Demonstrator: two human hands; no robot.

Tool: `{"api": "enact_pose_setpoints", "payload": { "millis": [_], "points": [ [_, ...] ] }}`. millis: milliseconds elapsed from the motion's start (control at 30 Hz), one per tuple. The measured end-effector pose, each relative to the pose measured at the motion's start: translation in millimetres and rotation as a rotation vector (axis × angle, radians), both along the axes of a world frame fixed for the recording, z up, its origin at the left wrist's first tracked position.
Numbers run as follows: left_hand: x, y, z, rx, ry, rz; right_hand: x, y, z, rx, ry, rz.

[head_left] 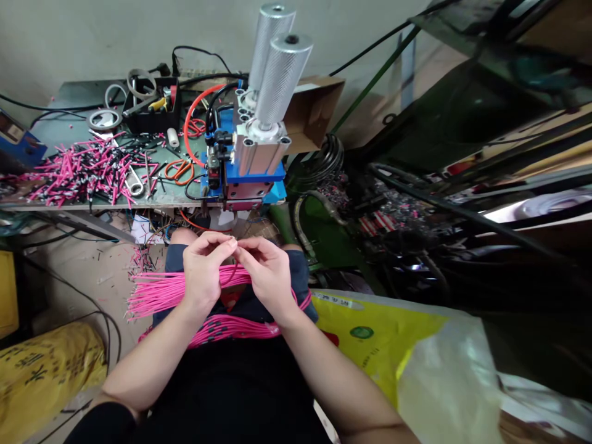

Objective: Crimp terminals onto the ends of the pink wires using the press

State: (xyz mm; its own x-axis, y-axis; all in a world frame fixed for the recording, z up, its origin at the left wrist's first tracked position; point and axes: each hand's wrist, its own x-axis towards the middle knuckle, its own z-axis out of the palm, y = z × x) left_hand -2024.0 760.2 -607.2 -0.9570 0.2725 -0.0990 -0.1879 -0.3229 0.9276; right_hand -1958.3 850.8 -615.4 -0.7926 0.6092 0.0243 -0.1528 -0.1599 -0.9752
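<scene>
Pink wires (155, 295) lie in a bundle across the person's lap, just below both hands in the view, their long axis running left to right and crossing the line of the forearms. The left hand (203, 268) sits over the bundle nearer its splayed loose ends, which fan out beyond the left wrist; the right hand (269, 271) is nearer the other stretch, which shows again past the right wrist. In each hand thumb and forefinger are pressed together, the two pinches meeting above the wires, apparently clamped on a thin dark-red strand (234, 273) that curves down towards the bundle. Whether the strand passes around the wires or only hangs in front cannot be told, and its ends are hidden by the fingers. A second pink bundle (235, 328) lies closer to the body, partly covered by the forearms.
</scene>
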Motion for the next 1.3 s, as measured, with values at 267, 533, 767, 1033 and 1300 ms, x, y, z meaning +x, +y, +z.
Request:
{"api": "enact_pose_setpoints", "payload": {
  "millis": [267, 533, 767, 1033, 1300],
  "points": [
    [18, 19, 3.2, 0.144, -0.344, 0.117, -7, -18, -13.2, 0.006, 0.012, -0.142],
    [9, 26, 2.0, 0.253, -0.485, -0.005, -11, -4, -15.6, 0.045, -0.059, -0.101],
    [-11, 50, 1.9, 0.147, -0.344, -0.074, -23, 29, -6.1, 0.134, -0.089, -0.038],
    [-29, 52, -2.5, 0.153, -0.275, -0.168, -47, 47, -11.9, -0.165, 0.013, -0.014],
    [-22, 54, -6.0, 0.217, -0.175, -0.191, -55, 54, -10.9, -0.205, -0.018, -0.042]
  ]
}}
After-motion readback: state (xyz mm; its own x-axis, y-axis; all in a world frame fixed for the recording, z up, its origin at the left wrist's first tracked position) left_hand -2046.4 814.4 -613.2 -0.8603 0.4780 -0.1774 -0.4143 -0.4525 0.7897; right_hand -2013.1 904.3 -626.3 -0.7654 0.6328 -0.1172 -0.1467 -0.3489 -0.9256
